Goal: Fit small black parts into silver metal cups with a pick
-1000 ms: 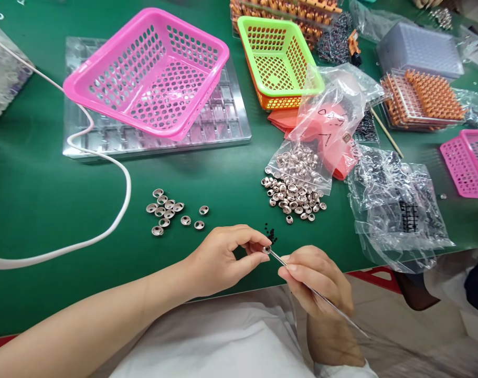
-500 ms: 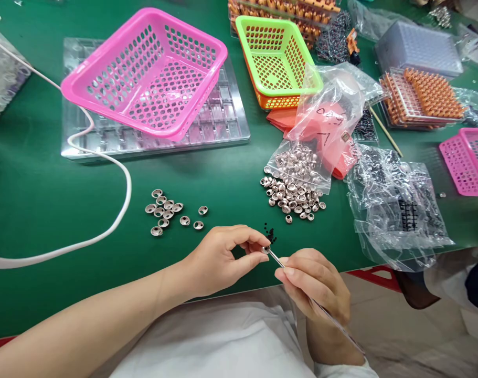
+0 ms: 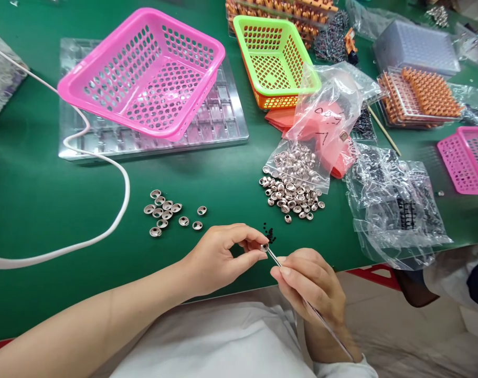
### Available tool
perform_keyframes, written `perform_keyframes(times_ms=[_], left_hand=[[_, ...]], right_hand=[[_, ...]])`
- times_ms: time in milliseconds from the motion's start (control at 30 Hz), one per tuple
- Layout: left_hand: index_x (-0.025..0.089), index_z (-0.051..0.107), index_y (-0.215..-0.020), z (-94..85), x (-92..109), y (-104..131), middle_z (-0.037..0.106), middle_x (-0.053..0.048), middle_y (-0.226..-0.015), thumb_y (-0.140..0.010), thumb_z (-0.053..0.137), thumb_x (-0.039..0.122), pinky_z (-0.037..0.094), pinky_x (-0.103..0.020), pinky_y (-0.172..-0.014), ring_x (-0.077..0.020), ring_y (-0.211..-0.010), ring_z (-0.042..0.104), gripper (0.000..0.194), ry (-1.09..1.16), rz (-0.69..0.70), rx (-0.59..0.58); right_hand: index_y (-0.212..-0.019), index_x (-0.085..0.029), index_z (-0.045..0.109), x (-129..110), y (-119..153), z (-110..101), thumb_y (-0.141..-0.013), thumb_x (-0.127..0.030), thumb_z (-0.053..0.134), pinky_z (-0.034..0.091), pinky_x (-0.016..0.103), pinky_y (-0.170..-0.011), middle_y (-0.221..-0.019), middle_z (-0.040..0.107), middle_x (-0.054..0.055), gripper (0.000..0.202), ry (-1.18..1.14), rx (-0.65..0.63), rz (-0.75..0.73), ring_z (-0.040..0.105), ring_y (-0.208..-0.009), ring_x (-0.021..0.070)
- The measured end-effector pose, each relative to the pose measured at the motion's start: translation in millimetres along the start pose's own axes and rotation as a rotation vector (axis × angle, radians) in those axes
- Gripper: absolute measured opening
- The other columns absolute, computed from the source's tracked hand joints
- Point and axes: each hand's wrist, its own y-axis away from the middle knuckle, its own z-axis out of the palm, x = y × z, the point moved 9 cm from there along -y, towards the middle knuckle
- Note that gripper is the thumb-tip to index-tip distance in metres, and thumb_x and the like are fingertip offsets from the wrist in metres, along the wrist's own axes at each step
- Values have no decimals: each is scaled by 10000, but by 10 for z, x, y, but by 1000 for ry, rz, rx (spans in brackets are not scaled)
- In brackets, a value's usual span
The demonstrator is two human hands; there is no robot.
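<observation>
My left hand [image 3: 219,257] pinches a small silver metal cup [image 3: 264,248] between thumb and fingertips, near the table's front edge. My right hand [image 3: 311,286] is closed around a thin metal rod-like tool [image 3: 274,258]. Its tip meets the cup; whether it reaches inside is too small to tell. Tiny black pieces [image 3: 270,234] lie just beyond my left fingertips. Farther back, a heap of similar silver cups [image 3: 294,202] spills from a clear plastic bag [image 3: 321,176]. Several more cups [image 3: 167,205] sit in a loose group left of my hands.
A pink basket [image 3: 144,123] rests on a clear moulded tray [image 3: 234,126]. A white cord [image 3: 120,215] curves across the left side. Behind the heap stands a green basket [image 3: 258,89]. Crumpled plastic bags [image 3: 392,210], orange parts [image 3: 431,94] and another pink basket [image 3: 459,163] occupy the right.
The rear end of the rod-like tool has swung slightly left and down with my right hand. My left hand keeps its pinch on the cup. The view has shifted a little.
</observation>
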Motion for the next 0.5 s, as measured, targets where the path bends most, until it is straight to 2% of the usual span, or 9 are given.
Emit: perform_keyframes(times_ms=[500], left_hand=[[137, 740, -950, 14, -16, 14, 756, -35, -827, -854, 719, 145, 581, -210, -686, -123, -712, 701, 99, -2, -9, -14]], right_hand=[[-1116, -200, 661, 48, 53, -27, -821, -39, 739, 640, 340, -649, -954, 738, 50, 345, -42, 40, 47, 709, -796, 173]])
